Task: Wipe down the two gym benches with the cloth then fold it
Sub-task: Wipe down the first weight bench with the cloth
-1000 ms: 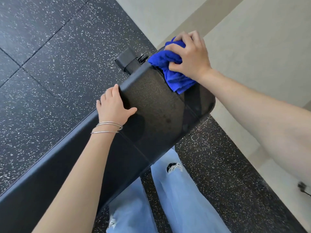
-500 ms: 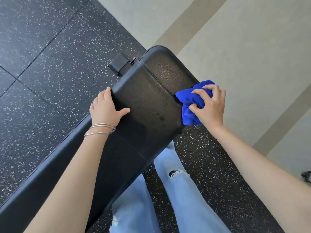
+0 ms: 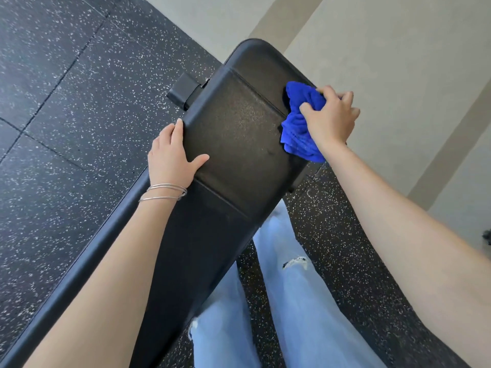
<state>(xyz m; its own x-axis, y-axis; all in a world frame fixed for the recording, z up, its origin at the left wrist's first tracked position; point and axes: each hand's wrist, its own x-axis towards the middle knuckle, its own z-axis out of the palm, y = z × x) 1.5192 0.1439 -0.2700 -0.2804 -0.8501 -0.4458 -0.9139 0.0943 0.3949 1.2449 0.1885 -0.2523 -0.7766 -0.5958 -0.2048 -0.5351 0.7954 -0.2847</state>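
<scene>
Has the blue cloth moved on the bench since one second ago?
Yes. The right hand has drawn the blue cloth away from the far end of the bench pad, along its right edge toward the near end.

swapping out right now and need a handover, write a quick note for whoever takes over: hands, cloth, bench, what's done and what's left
Left hand: rests on the left edge of the bench pad, thumb on top.
Right hand: grips the bunched blue cloth, pressing it on the pad's right edge near the far end.
Done: wiping of this bench is under way; how much is covered cannot be told.
Left: finish this bench, wipe the second bench (not in view), then fold the cloth.
</scene>
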